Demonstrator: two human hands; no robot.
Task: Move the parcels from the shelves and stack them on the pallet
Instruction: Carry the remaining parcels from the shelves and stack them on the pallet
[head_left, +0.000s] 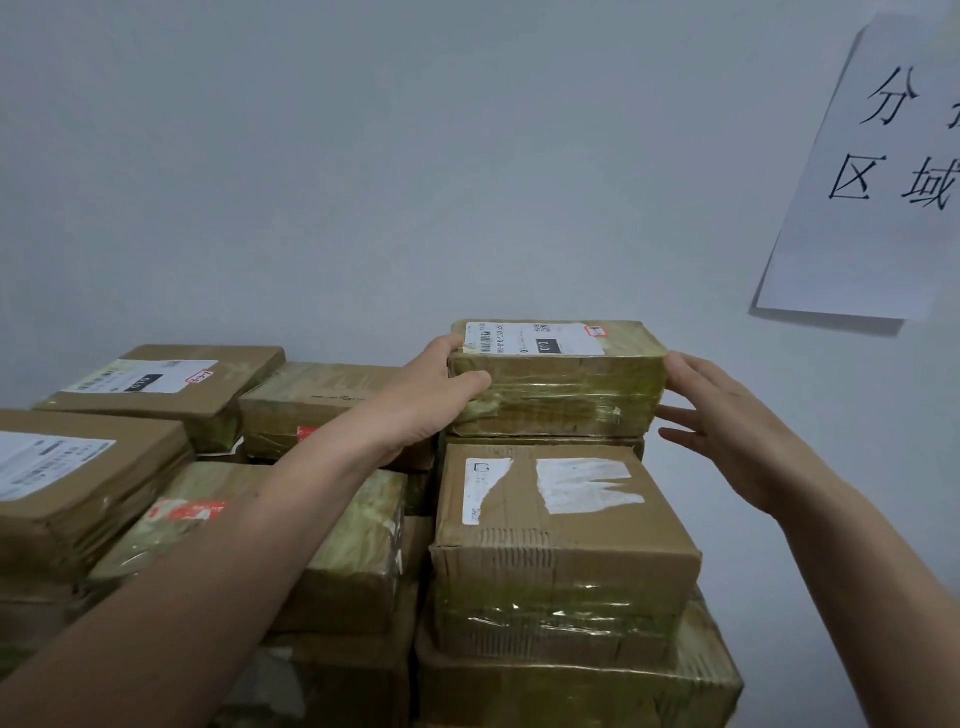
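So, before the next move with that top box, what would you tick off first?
1. Left hand grips the top parcel at its left end, thumb on the front face: ok.
2. Right hand has a hold: not ok. Its fingers are straight and at most brush the right end.
3. Top parcel level: ok.
4. Top parcel fully resting on the stack: cannot tell, because the seam beneath it is in shadow.
5. Torn-label parcel lower down sits square on the wider parcel under it: ok.
6. Pallet underneath: cannot tell, hidden by parcels.
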